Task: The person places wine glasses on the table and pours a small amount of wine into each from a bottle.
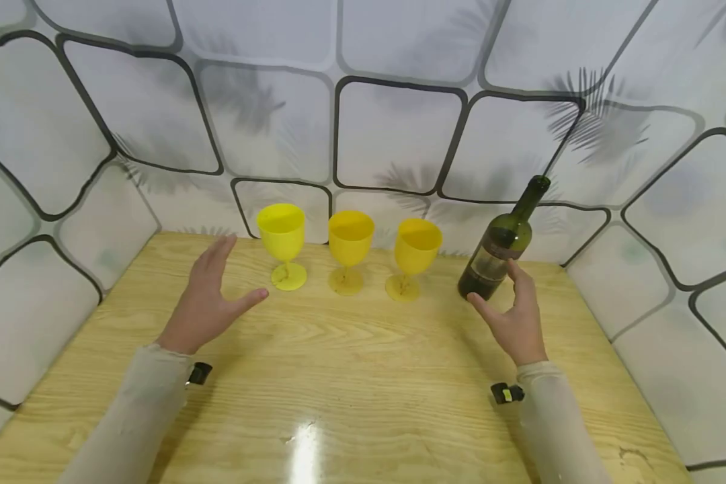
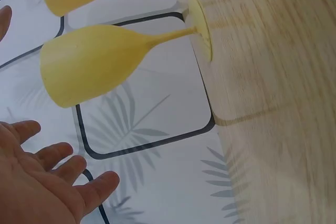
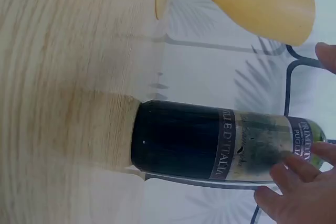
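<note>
Right hand (image 1: 517, 323), fingers (image 3: 294, 169) spread, brushes the wine bottle (image 1: 496, 252) standing right of three yellow goblets (image 1: 349, 250). Glass looks heavy, slick; grip the label band. Left hand (image 1: 208, 299) hovers, fingers splayed.

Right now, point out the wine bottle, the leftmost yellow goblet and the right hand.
wine bottle (image 1: 495, 259), head view, on its label.
leftmost yellow goblet (image 1: 281, 232), head view, on its bowl.
right hand (image 1: 517, 323), head view, on the back of the hand.
</note>
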Action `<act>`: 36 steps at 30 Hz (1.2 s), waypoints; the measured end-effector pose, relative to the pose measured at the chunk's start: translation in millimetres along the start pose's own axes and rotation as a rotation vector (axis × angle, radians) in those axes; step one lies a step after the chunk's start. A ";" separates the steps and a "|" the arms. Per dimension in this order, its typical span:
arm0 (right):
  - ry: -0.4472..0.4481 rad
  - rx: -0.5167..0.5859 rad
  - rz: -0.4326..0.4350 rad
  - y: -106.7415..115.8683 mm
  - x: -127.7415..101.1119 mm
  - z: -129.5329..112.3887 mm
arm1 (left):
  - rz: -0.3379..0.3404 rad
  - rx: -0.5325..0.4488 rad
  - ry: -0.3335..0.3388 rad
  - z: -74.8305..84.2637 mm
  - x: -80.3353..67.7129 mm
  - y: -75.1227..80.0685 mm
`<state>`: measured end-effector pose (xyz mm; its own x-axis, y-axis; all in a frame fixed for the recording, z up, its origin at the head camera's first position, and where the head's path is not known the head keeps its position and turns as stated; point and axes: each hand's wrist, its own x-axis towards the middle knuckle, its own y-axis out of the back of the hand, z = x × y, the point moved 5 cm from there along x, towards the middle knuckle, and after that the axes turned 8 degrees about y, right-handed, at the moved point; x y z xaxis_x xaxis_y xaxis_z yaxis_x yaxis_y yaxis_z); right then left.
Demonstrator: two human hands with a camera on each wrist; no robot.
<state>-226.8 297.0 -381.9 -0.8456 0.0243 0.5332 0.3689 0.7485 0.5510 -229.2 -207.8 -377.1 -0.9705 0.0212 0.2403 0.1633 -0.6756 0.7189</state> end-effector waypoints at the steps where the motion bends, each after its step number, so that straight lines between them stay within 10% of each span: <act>1: -0.011 0.020 0.020 0.6 1.0 2.0 | -0.010 -0.004 -0.001 0.1 -0.4 -0.6; 6: -0.131 0.103 0.134 6.0 9.0 15.3 | -0.024 -0.002 -0.024 0.1 -0.9 -2.9; 14: -0.275 0.216 0.048 -5.7 24.7 43.1 | -0.055 0.002 -0.004 -3.9 0.0 -5.2; 36: -0.244 0.132 0.085 -9.6 38.0 63.2 | -0.124 -0.235 0.045 -7.5 8.8 -17.8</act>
<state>-286.9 332.5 -407.5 -0.8877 0.2374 0.3945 0.4026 0.8161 0.4146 -242.0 -201.2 -392.7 -0.9882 0.0855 0.1272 0.0020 -0.8227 0.5685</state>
